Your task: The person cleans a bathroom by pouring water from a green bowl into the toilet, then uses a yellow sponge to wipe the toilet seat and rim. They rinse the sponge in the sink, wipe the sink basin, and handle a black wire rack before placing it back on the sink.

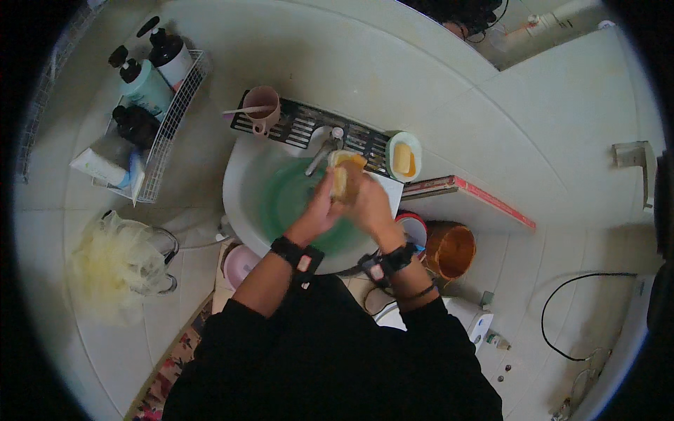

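Over the white washbasin (pixel 238 221), which holds greenish water or has a green-looking bowl, my two hands meet close to the faucet (pixel 322 152). My left hand (pixel 320 202) grips a small yellow-and-white object (pixel 339 181) from its left side. Against that object, my right hand (pixel 371 205) has its fingers closed around a brown piece (pixel 349 184). Motion blur hides what both are, and whether they are one thing or two. On the basin's right corner, a pale green soap dish (pixel 418 152) carries a yellow bar of soap (pixel 402 157).
A pink mug (pixel 262 101) with a toothbrush (pixel 247 110) stands on the black slotted ledge (pixel 300 113). Pump bottles (pixel 150 87) fill a wire wall rack (pixel 176 113) at left. A brown bucket (pixel 451 250) sits right of the basin, below a jutting red-edged panel (pixel 489 202).
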`<state>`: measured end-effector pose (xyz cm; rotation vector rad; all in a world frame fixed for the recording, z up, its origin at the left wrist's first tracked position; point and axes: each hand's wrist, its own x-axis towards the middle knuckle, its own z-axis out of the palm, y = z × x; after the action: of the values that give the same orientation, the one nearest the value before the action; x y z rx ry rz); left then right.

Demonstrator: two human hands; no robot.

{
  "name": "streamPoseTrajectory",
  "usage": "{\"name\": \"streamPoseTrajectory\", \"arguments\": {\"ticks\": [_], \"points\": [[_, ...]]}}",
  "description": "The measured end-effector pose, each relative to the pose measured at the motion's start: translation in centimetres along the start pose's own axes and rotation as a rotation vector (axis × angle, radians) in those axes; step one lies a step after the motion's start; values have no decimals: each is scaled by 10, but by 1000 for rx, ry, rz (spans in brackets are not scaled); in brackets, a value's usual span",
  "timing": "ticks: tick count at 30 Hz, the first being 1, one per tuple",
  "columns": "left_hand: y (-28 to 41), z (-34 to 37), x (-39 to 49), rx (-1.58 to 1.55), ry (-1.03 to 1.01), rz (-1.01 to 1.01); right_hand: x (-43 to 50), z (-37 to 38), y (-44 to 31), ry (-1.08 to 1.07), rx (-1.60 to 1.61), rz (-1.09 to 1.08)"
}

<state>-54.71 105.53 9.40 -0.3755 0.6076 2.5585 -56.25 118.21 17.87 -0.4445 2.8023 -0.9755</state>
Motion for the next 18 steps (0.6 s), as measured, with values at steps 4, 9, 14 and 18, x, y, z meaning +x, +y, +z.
{"name": "streamPoseTrajectory", "arguments": {"ticks": [4,9,14,18], "points": [[-3,-23,-44,9,21,-148,-34,24,-13,-46,81,72],[-11,-41,-87,71,93,-134,-68,49,-21,-40,248,76],[-10,-47,-93,-31,11,-108,-76,66,-28,117,365,56],[-12,-54,-103,-83,60,-151,-86,67,-27,78,326,220]]}}
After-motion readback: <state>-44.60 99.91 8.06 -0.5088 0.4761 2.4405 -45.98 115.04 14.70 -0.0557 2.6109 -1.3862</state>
